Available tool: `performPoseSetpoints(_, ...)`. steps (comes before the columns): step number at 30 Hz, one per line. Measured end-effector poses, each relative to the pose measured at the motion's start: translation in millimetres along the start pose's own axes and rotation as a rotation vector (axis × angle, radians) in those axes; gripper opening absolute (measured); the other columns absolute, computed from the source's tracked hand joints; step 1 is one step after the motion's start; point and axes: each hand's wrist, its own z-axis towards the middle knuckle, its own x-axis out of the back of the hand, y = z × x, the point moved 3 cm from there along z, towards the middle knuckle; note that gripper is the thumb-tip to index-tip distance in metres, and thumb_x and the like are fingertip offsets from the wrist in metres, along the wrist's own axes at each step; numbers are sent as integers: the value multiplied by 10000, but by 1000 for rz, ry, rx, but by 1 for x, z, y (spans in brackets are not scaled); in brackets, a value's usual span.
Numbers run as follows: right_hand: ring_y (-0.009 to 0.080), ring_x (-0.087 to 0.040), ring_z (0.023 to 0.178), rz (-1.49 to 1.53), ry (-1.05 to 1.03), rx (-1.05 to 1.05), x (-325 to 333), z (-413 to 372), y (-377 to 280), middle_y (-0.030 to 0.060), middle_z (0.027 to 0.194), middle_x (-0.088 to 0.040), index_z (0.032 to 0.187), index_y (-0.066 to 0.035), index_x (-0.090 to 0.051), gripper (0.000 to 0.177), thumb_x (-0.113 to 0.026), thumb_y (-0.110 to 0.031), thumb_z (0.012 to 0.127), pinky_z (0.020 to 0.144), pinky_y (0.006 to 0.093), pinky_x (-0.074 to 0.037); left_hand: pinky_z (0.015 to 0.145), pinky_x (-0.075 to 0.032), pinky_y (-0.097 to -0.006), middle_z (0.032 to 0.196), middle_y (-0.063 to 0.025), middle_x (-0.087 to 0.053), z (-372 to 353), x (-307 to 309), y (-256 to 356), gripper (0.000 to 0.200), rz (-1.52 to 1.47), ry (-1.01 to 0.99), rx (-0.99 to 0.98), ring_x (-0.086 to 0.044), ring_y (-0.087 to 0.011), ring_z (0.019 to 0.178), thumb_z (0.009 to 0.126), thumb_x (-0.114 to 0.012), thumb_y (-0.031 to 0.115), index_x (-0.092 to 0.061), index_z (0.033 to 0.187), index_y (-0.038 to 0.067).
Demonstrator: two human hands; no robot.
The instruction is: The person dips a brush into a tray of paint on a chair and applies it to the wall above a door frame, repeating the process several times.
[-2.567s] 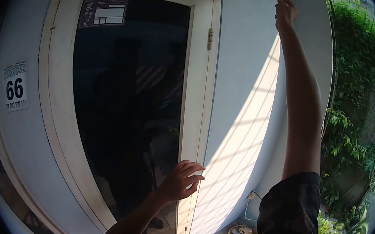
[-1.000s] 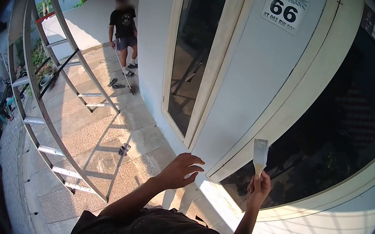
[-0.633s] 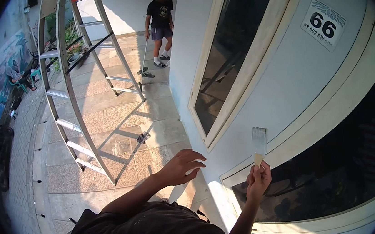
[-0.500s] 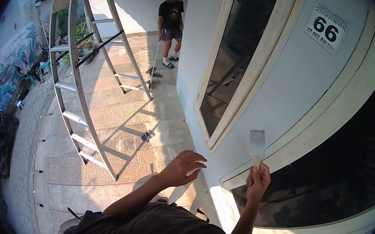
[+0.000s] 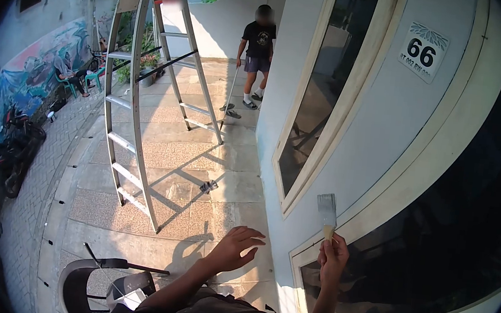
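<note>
My right hand (image 5: 332,255) grips the pale handle of a flat paintbrush (image 5: 326,211), bristles pointing up, beside the light blue wall (image 5: 384,103). The brush overlaps the cream frame (image 5: 372,215) of the large dark window (image 5: 417,259) in this view. In front of my body, my left hand (image 5: 236,248) hovers over the paving with its fingers apart and nothing in it.
A tall aluminium stepladder (image 5: 132,150) stands on the paving ahead to the left. Beyond it a person (image 5: 257,50) holds a long stick. A dark plastic chair (image 5: 75,288) is close at my lower left. Motorbikes (image 5: 16,147) line the mural wall. A number plate (image 5: 423,51) hangs on the wall.
My view has shifted left, bringing the chair into sight. The brush in my right hand appears slightly lower and further left in view. My left hand stays open.
</note>
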Motion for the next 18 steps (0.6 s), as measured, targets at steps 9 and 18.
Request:
performPoseSetpoints(9, 37, -381, 466, -4, -103, -37, -16, -19, 0, 27, 760, -581, 1191, -17, -597, 231, -580, -13, 961, 413, 207, -280, 963, -461, -409, 1171, -83, -645, -43, 9, 27, 252, 39, 73, 45, -602, -286, 1098, 816, -672, 45, -658, 1064, 85)
performPoseSetpoints(18, 22, -368, 478, -2, -88, -38, -50, -44, 1, 23, 746, -573, 1205, 9, -595, 266, -595, 6, 938, 422, 209, -259, 973, -459, -418, 1198, -75, -647, -66, 39, 21, 244, 10, 57, 58, -593, -281, 1145, 832, -657, 37, -661, 1072, 82)
